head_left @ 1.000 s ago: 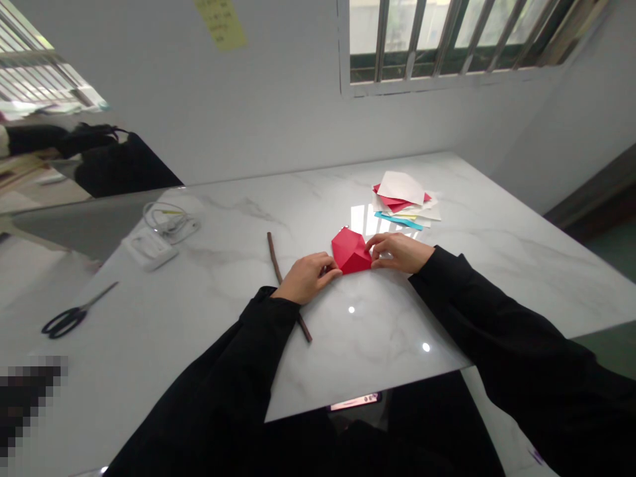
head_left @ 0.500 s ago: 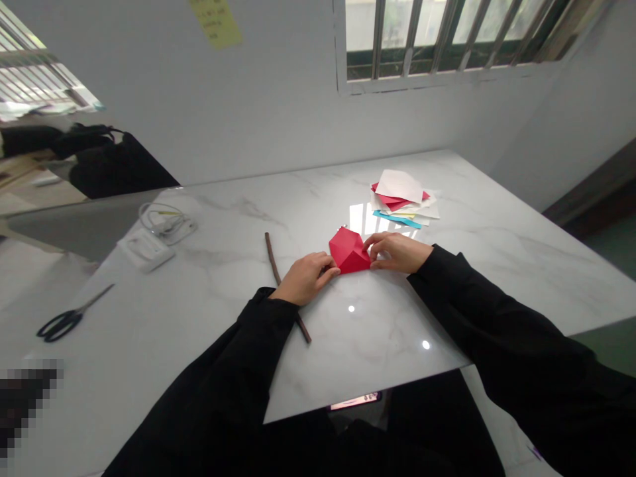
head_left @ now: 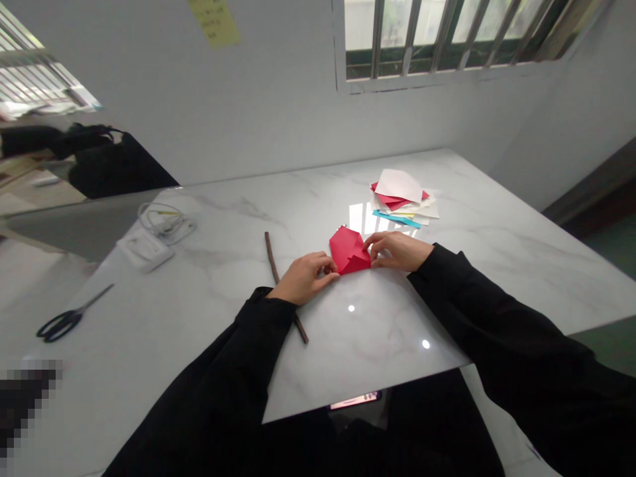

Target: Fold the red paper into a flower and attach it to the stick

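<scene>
Slanting toward the near edge of the white marbled tabletop (head_left: 342,351), a thin brown wooden stick (head_left: 271,255) passes beneath the wrist of the left hand (head_left: 304,277), which pinches a folded bright-red paper (head_left: 345,245) between near and far edges. The paper's front flap sits lower than half a second ago. The right hand (head_left: 401,251) pinches its right corner.

Between the left hand (head_left: 305,278) and the right hand (head_left: 401,252), the near flap (head_left: 356,264) of the red paper (head_left: 344,245) now shows shallower than before, its upper outline more uneven.
</scene>
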`<move>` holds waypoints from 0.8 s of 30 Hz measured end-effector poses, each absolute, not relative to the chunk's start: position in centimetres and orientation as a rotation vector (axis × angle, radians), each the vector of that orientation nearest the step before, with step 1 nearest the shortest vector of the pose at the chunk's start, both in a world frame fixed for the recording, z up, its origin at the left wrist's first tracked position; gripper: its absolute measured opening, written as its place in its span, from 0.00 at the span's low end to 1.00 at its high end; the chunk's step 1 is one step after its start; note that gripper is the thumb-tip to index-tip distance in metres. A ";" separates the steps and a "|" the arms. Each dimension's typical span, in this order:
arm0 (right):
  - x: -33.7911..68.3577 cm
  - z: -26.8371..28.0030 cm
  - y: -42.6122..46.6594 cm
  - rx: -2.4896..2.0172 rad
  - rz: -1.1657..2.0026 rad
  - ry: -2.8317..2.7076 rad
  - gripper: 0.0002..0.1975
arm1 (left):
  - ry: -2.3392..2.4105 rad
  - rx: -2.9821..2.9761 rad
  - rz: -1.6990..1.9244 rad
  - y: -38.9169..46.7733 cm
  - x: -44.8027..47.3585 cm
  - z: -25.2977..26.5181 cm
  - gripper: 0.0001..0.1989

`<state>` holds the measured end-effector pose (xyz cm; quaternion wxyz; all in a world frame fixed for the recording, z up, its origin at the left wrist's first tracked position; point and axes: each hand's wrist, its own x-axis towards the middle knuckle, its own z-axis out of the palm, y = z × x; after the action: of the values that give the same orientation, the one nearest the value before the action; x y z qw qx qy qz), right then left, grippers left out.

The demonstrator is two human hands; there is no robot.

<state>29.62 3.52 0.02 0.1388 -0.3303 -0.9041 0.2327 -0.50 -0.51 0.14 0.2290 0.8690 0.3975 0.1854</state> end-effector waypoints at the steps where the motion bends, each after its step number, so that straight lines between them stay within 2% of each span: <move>1: 29.6 0.1 3.5 -0.957 0.669 -2.616 0.05 | 1.107 2.389 0.516 -0.5 -0.4 0.1 0.07; 7: 29.7 0.1 3.5 -0.981 0.662 -2.630 0.05 | 1.113 2.395 0.538 -0.5 -0.2 0.0 0.08; 12: 29.6 0.1 3.5 -1.006 0.647 -2.629 0.05 | 1.126 2.362 0.555 -0.4 -0.3 -0.3 0.05; 24: 29.5 0.3 3.3 -0.999 0.643 -2.628 0.05 | 1.181 2.341 0.555 -0.3 -0.1 -0.4 0.09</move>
<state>29.51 3.33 0.29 0.1283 -0.3433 -0.9038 0.2211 -0.10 -0.26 -0.40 0.2285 0.8503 0.4290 0.2017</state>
